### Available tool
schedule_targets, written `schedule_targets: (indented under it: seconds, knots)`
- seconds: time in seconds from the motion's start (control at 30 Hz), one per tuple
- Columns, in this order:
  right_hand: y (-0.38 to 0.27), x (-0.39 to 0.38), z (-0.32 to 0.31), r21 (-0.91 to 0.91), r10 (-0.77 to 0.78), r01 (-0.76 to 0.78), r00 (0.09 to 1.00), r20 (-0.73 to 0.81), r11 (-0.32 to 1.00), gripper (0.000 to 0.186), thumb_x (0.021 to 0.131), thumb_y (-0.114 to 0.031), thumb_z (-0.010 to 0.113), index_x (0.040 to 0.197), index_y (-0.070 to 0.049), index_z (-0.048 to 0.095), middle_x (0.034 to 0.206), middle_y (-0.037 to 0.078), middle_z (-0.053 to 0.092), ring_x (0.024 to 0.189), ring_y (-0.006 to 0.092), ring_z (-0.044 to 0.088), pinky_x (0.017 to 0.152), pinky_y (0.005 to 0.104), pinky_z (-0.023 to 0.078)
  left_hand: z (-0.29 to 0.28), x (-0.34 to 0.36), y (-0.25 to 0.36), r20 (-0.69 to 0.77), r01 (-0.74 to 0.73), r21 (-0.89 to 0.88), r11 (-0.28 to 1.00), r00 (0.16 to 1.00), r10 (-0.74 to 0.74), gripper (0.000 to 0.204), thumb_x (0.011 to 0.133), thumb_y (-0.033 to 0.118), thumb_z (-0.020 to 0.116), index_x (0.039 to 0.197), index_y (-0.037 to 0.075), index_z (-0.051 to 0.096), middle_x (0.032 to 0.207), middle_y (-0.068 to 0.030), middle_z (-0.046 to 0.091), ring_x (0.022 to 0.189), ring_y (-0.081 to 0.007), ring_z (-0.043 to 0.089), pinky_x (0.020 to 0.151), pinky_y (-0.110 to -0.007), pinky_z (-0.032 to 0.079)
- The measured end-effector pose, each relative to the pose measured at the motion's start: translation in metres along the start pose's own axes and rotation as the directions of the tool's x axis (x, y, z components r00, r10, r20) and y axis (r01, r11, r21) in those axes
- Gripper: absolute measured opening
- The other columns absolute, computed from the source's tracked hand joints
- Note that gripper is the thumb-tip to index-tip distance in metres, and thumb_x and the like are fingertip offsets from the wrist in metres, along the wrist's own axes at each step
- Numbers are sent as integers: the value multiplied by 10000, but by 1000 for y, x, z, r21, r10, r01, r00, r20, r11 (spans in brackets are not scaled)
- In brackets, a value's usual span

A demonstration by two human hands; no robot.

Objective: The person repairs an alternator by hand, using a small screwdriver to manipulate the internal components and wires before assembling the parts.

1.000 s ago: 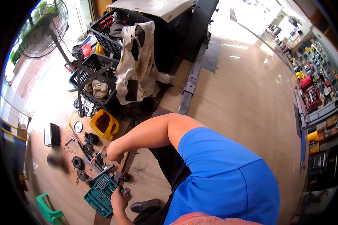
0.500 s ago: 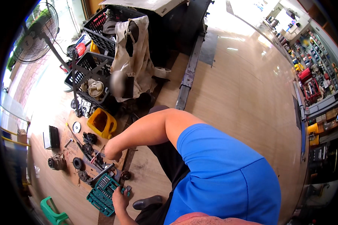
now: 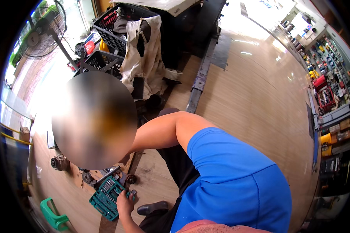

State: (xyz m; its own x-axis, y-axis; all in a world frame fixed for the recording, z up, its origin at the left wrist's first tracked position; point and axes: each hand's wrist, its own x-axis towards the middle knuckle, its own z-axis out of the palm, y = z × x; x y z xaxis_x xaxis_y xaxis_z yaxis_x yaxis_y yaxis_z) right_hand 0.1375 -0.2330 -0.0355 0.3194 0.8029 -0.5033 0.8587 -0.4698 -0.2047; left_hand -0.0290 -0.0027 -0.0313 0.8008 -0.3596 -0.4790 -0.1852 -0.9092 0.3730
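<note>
My left hand (image 3: 125,203) is at the right edge of a teal socket set case (image 3: 104,204) lying open on the floor, with rows of metal sockets in it. Its fingers are closed round a small grey and teal piece that I cannot make out. My right arm (image 3: 157,132) reaches across to the left. A round blurred patch covers most of my right hand (image 3: 125,158), so its fingers and anything in them are hidden. Just above the case lies a metal bar (image 3: 108,175). A small round dark part (image 3: 131,179) sits to the right of the bar.
A cylindrical metal machine part (image 3: 60,162) and a green plastic stool (image 3: 53,213) stand at the left. Black crates (image 3: 105,62) with a stained cloth (image 3: 146,58) rise behind. A standing fan (image 3: 42,35) is far left, stocked shelves (image 3: 332,73) far right.
The blurred patch now covers the parts on the floor and most of my right hand, which showed before. My left hand stays at the case. The view has shifted slightly.
</note>
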Motion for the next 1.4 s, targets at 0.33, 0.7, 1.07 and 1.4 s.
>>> schedule_targets:
  seconds: [0.33, 0.7, 1.07, 1.4]
  knots:
    - [-8, -18, -7, 80, 76, -76, 997, 3, 994, 428, 849, -369, 707, 1117, -35, 714, 1121, 171, 690, 1071, 350, 633, 910, 431, 511, -5, -2, 3, 7, 24, 0, 1000, 1000, -24, 339, 872, 183, 683, 1144, -9, 618, 1114, -228, 643, 1047, -413, 603, 885, -468, 486]
    - [-12, -20, -8, 103, 94, -95, 996, 6, 990, 417, 858, -370, 703, 1090, -25, 716, 1105, 175, 692, 1045, 348, 643, 872, 437, 524, -4, -2, 3, 17, 17, 1, 1000, 1000, -17, 336, 871, 182, 682, 1158, 16, 626, 1112, -216, 647, 1042, -401, 606, 880, -464, 487]
    - [-14, -22, -16, 121, 62, -61, 998, -7, 991, 385, 851, -354, 695, 1022, -11, 732, 1051, 193, 700, 1009, 356, 648, 874, 439, 514, -4, -6, 2, 31, 62, 15, 998, 998, -63, 346, 875, 255, 686, 1126, 24, 629, 1091, -211, 646, 1041, -401, 605, 873, -471, 488]
    - [-14, -29, -14, 124, 120, -121, 993, 18, 985, 260, 812, -207, 636, 952, -6, 724, 978, 186, 709, 929, 355, 681, 787, 441, 553, -5, -5, 2, 18, 43, 12, 999, 999, -43, 368, 891, 333, 671, 1135, 58, 637, 1066, -198, 655, 1009, -384, 629, 858, -470, 506]
